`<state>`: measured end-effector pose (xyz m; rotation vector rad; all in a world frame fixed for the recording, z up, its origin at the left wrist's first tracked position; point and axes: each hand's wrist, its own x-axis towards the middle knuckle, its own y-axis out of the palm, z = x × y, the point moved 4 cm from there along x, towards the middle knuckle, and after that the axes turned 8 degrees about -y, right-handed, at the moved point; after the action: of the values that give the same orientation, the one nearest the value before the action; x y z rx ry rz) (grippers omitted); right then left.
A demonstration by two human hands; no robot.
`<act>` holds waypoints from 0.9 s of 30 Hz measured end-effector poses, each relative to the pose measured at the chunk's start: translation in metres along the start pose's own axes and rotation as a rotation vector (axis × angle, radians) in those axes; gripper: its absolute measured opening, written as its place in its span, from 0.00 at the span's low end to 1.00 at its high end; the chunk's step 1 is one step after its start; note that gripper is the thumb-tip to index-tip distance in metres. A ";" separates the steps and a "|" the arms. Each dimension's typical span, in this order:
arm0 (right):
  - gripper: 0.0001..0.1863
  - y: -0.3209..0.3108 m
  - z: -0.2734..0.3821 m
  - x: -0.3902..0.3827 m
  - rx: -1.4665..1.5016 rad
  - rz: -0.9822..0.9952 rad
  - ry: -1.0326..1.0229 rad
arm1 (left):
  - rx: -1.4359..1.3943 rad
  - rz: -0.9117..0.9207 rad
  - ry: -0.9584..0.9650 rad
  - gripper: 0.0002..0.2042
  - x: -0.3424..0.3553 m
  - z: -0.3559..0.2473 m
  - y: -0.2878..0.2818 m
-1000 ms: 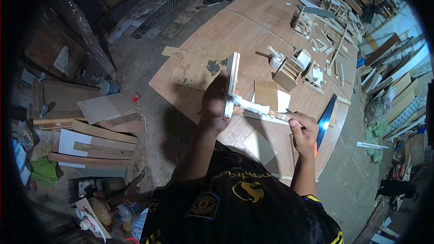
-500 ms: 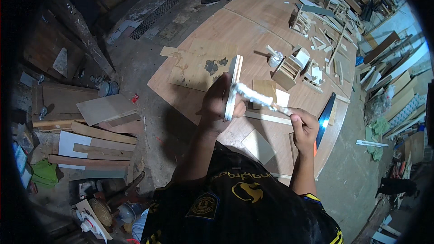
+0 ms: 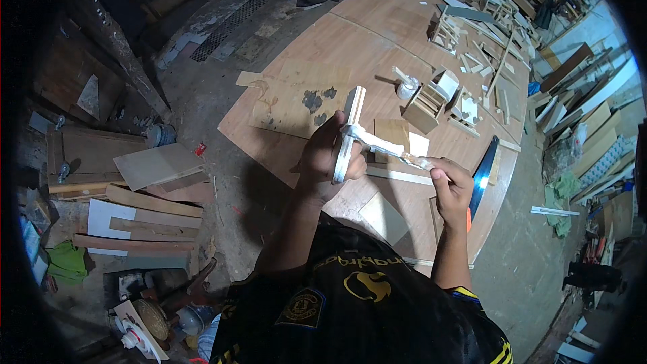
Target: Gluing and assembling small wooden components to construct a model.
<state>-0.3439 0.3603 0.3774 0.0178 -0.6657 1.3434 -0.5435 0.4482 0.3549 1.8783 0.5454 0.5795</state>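
Brown wood panels form our broad table [image 3: 377,30], with wood scraps [image 3: 482,57] strewn at its far end. On it stands a small whitish container [image 3: 407,87], a pale stick [image 3: 399,74] poking out; we cannot make out its contents. Above the near side, our left hand [image 3: 322,156] clasps a wood strip [image 3: 355,104]; our right hand [image 3: 454,183] pinches a white-coated stick [image 3: 381,143] touching it.

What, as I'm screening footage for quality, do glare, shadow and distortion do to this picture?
Head view: bright bluish glare along the handsaw blade, with the white-coated stick strongly lit; head view: dark shadow on the floor beside the left forearm; head view: the worktable bows along its edges, and the corners go black.
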 end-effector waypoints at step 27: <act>0.19 0.001 -0.026 -0.009 0.437 -0.035 0.353 | 0.183 -0.168 0.011 0.19 -0.001 0.003 0.005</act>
<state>-0.3338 0.3625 0.3517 0.1404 -0.0681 1.3918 -0.5422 0.4438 0.3589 1.9772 0.7775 0.4410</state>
